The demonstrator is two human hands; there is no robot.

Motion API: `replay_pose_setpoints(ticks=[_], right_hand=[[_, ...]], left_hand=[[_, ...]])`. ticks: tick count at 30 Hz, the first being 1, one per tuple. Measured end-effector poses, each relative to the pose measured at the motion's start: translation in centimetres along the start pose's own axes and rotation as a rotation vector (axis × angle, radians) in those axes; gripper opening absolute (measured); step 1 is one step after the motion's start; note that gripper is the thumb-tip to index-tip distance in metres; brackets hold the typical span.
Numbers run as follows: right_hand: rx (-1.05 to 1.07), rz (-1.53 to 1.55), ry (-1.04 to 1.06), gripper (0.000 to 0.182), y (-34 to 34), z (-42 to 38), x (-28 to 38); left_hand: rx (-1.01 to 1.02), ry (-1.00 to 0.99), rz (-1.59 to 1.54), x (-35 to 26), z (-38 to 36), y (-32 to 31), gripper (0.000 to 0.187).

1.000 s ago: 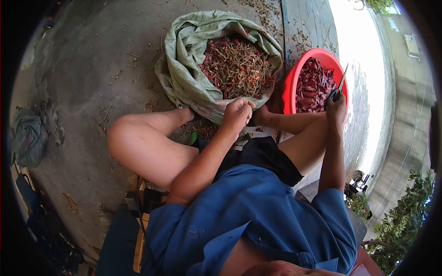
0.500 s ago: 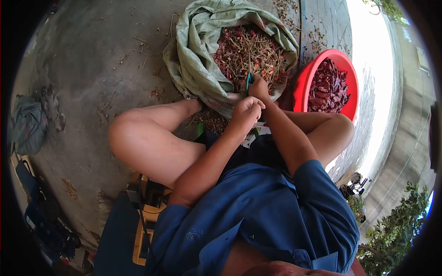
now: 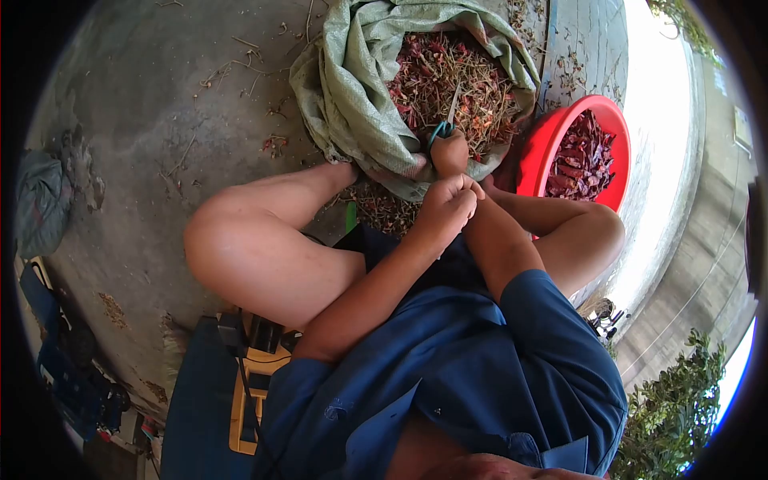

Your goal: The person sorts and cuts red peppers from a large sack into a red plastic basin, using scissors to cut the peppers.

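Note:
My right hand (image 3: 450, 154) is closed around the teal handles of a pair of scissors (image 3: 454, 108), whose blades point away from me over the sack's contents. My left hand (image 3: 450, 210) has its fingers curled together beside my right forearm, apparently touching it; whatever is inside those fingers, if anything, is hidden. Beyond both hands stands a pale green woven sack (image 3: 352, 80) with its rim rolled down. Dried red chillies with tan stems (image 3: 424, 76) fill it.
A red basin (image 3: 538, 156) of dark red dried chillies (image 3: 580, 160) stands tilted to the right. Loose stems (image 3: 384, 210) lie between my legs. A wooden stool or frame (image 3: 240, 416) is at lower left, and a dark bundled sack (image 3: 42, 204) sits at far left.
The view has shifted slightly. The scissors' blades now show clearly, pointing up and right. My left hand stays curled by my right forearm.

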State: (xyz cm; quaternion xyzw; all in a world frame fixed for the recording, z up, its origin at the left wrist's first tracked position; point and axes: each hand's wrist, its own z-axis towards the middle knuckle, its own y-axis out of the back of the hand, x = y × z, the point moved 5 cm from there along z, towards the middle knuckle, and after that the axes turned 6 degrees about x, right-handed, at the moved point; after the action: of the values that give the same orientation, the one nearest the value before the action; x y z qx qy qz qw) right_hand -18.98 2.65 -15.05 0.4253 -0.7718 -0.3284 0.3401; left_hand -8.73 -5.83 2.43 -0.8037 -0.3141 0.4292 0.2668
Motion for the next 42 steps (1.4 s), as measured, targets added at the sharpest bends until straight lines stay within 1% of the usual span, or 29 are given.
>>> replay_pose_setpoints(ticks=[3,5,6,7,9,10,11,13,14,15,17,20,25,27,29,30,31,33,34,36,37,39,41,42], right_hand=[[-0.064,0.063,0.003,0.043,0.7,0.7,-0.5],[-0.141,0.049,0.041,0.039,3.4,-0.8,0.7],[-0.115,0.063,0.121,0.036,4.0,-1.4,1.3],[-0.120,0.061,0.119,0.036,4.1,-1.3,1.3],[-0.045,0.110,0.294,0.037,3.5,-1.2,2.8],[-0.023,0.041,0.322,0.037,2.9,-1.1,3.5],[-0.019,0.045,0.323,0.037,2.2,-0.9,4.2],[0.001,-0.088,0.331,0.038,0.9,-1.0,5.7],[0.033,-0.131,0.306,0.033,0.6,-1.0,6.0],[0.038,-0.129,0.310,0.033,0.1,-0.8,6.3],[0.039,-0.193,0.253,0.036,-0.8,-0.3,6.2],[0.030,-0.244,0.216,0.036,-1.6,0.2,6.3],[0.028,-0.202,0.221,0.039,-1.6,0.1,6.5],[0.013,-0.185,0.229,0.041,-1.1,1.3,5.4],[0.246,-0.011,0.377,0.044,-1.6,3.4,3.6],[0.369,0.072,0.291,0.039,1.4,1.4,5.0],[0.355,0.069,0.287,0.039,2.5,1.3,4.4],[0.752,0.710,0.216,0.029,4.0,1.1,3.4],[0.733,0.711,0.222,0.029,5.9,0.7,3.2],[0.885,0.897,0.185,0.025,9.4,-0.4,2.9],[0.867,0.900,0.194,0.025,10.8,-0.3,2.1],[0.736,0.873,0.208,0.022,13.6,0.6,0.3],[0.519,0.892,0.287,0.019,17.8,1.8,-2.0],[0.378,0.886,0.228,0.018,20.3,2.7,-3.9]], left_hand=[[0.004,0.003,-0.027,-0.2,0.0,0.0,0.014],[0.004,0.006,-0.050,-0.3,-0.1,-0.1,0.014],[0.006,-0.013,-0.047,-0.4,-0.3,-0.4,0.014],[0.009,-0.036,-0.041,-0.6,-0.2,-0.5,0.014],[0.020,-0.037,-0.031,-0.8,-0.3,-0.7,0.014],[0.024,-0.036,-0.020,-0.8,-0.4,-0.7,0.014],[0.020,-0.036,-0.016,-0.7,-0.4,-0.5,0.014],[0.000,-0.032,-0.009,-0.5,-0.2,-0.2,0.014],[-0.006,-0.034,-0.006,-0.4,-0.1,0.0,0.014],[-0.015,-0.023,-0.015,-0.4,-0.1,0.2,0.014],[-0.026,-0.006,-0.030,-0.2,-0.2,0.4,0.014],[-0.028,-0.029,-0.024,-0.7,-0.2,0.2,0.014],[-0.026,-0.043,-0.016,-1.5,-0.3,0.1,0.013],[-0.020,-0.042,-0.034,-1.2,-0.2,0.2,0.013],[0.000,-0.037,-0.056,-1.1,-0.4,-0.2,0.013],[0.006,-0.032,-0.099,-1.5,-0.5,-0.5,0.012],[0.014,-0.025,-0.141,-1.8,-0.7,-0.7,0.012],[0.036,-0.015,-0.137,-2.2,-1.0,-1.2,0.012],[0.042,-0.004,-0.130,-2.3,-1.2,-1.4,0.012],[0.063,-0.019,-0.117,-1.7,-1.2,-1.8,0.012],[0.064,-0.032,-0.107,-1.4,-1.2,-1.9,0.011],[0.081,-0.027,-0.090,-0.9,-1.1,-2.2,0.011],[0.066,-0.002,-0.055,-0.4,-1.2,-2.1,0.011],[0.057,0.006,-0.043,-0.2,-1.3,-2.1,0.012]])
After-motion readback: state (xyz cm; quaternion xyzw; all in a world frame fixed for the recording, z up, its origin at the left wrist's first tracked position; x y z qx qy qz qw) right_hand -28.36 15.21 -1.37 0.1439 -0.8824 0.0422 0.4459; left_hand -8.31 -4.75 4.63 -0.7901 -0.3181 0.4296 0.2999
